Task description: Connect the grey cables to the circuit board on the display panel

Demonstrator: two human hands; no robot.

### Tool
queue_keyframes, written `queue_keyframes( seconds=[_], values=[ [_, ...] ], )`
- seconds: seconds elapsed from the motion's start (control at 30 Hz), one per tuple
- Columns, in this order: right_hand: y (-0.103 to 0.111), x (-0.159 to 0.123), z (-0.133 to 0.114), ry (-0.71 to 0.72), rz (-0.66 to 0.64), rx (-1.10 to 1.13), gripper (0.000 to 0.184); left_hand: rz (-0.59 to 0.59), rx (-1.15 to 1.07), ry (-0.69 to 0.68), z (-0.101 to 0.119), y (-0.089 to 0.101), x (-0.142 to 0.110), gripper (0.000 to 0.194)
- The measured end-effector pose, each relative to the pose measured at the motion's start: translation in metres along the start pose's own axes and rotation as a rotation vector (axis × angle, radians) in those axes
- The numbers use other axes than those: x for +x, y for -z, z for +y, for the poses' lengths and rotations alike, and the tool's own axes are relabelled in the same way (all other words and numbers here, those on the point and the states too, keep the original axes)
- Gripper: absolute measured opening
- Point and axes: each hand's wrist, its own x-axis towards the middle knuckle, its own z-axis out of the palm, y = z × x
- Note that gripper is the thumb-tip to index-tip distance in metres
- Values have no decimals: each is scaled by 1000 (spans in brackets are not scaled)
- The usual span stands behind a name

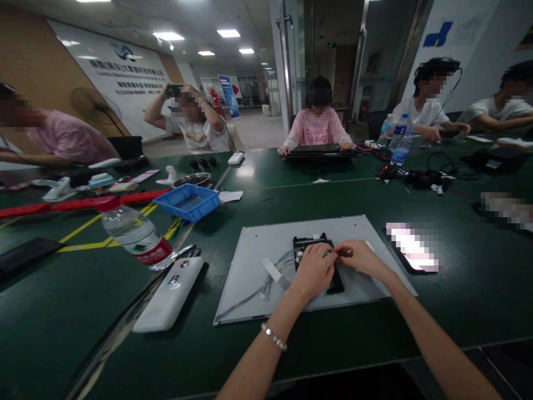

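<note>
A flat light-grey panel (250,261) lies in front of me, with a black plastic frame (335,282) on it. My left hand (314,271) rests over the middle of the frame. Its fingers are bent and held together near a small green board, and they hide what is beneath them. Close beside it, my right hand (361,259) pinches something small and dark at the frame's right edge, too small to name. Thin grey cables (255,293) run from the frame's left side across the panel, under a strip of whitish tape (275,272).
A phone with a lit screen (411,247) lies right of the panel. To the left are a white power bank (171,294), a leaning water bottle (137,233) and a blue plastic basket (188,203). Several people sit around the green table (266,355), one opposite holding a dark flat device (318,151).
</note>
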Motion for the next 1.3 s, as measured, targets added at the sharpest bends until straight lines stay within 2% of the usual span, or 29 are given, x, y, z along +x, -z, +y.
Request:
queue_keyframes(
  seconds=[0.57, 0.77, 0.97, 1.1, 1.3],
  values=[
    [-2, 0, 7, -2, 8, 57, 23, 1, -33, 1, -1, -2, 0, 20],
    [1, 0, 2, -48, -8, 81, 18, 63, -55, 59, -3, -2, 1, 26],
    [3, 0, 2, -50, -3, 89, 16, 102, 2, 130, -2, 6, 1, 25],
    [2, 0, 6, -45, 12, 79, 14, 186, 49, 196, -8, 17, 1, 27],
    [4, -1, 3, -43, 6, 42, 16, 353, 90, 322, -29, 39, -6, 25]
  ],
)
